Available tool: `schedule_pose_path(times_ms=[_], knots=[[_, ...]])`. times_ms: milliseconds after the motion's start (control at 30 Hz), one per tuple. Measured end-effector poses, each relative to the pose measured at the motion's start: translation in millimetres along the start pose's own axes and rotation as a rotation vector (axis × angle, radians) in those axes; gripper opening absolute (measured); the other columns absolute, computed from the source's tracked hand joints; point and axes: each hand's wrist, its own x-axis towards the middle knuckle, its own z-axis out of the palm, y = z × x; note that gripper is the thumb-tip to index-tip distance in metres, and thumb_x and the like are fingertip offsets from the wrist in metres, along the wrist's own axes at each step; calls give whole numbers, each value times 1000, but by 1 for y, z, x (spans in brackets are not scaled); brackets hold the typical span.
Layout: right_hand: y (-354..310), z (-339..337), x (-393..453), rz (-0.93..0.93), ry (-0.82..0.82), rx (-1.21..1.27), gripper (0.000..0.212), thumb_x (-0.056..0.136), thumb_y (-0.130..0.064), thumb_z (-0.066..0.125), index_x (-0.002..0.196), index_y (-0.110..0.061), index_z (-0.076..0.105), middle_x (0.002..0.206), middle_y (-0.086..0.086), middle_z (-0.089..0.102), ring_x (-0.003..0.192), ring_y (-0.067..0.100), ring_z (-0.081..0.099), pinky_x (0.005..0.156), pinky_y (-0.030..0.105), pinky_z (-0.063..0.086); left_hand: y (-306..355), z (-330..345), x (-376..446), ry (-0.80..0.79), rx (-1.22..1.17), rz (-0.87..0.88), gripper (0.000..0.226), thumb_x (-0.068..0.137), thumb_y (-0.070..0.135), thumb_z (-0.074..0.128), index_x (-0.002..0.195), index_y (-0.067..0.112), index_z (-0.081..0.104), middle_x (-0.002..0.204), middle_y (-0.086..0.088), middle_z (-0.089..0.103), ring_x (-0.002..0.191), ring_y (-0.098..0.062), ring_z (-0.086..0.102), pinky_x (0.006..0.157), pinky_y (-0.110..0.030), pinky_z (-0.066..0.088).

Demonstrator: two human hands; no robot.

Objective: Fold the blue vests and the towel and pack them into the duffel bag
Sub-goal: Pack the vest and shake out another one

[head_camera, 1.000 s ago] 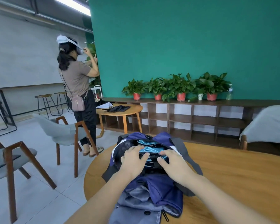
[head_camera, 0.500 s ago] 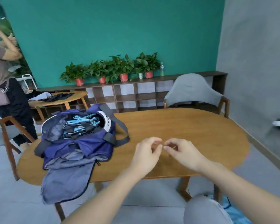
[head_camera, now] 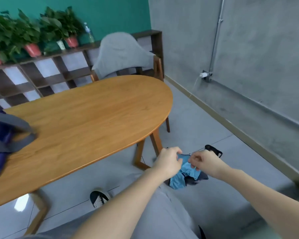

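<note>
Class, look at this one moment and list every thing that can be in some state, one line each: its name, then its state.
Left hand: fingers curled, gripping the blue vest.
Right hand: fingers curled, pinching the same vest.
Blue vest: crumpled, unfolded, held low beside the table, not yet packed.
Duffel bag: on the table's left end, mostly out of frame; open or zipped cannot be told.
Table: upright, bearing the bag.
Grey chair: upright, unoccupied, behind the table.
</note>
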Motion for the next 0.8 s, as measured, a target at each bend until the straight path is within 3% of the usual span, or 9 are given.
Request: schedule_pose_path(times_ms=[100,233,333,533,667,733,800], knots=[[49,11,21,128,-24,31,17,88,-10,54,78,-6,68,79,6,73,67,21,67,72,35,60,-12,26,28,-41,17,-91,30,97,21,59,126,20,65,114,-5,68,103,-22,65,95,-32,51],[104,27,58,230,-63,-17,24,88,-24,54,78,-4,61,78,10,70,63,20,55,72,39,56,-35,62,72,-107,35,-176,30,96,29,62,125,23,65,114,-3,69,95,-19,65,91,-33,53],[137,39,86,284,-94,-22,26,93,-26,53,81,-5,61,78,9,69,73,27,64,73,41,55,-50,85,109,-167,40,-218,33,96,33,64,127,22,63,112,-3,69,92,-16,62,85,-30,53],[187,63,137,407,-166,-10,23,91,-24,47,79,-10,60,85,9,69,79,28,63,71,41,54,-72,131,172,-257,101,-268,39,95,38,63,131,24,61,120,-2,68,106,-20,64,92,-34,53],[211,87,170,488,-183,-20,24,89,-23,48,66,-22,48,78,3,57,75,27,52,64,36,42,-87,166,205,-309,146,-281,39,95,38,65,131,25,61,121,-2,68,109,-22,63,91,-34,53],[221,101,188,510,-186,-14,15,91,-28,51,82,-23,61,93,5,63,86,30,60,70,34,47,-99,181,218,-340,165,-297,40,93,37,67,130,23,62,119,-4,69,108,-24,64,93,-37,53],[231,116,204,534,-186,-19,23,92,-33,54,111,-25,64,110,7,62,99,32,63,79,35,50,-112,194,228,-366,177,-306,41,93,35,68,130,20,62,122,-8,68,110,-27,64,95,-37,52]])
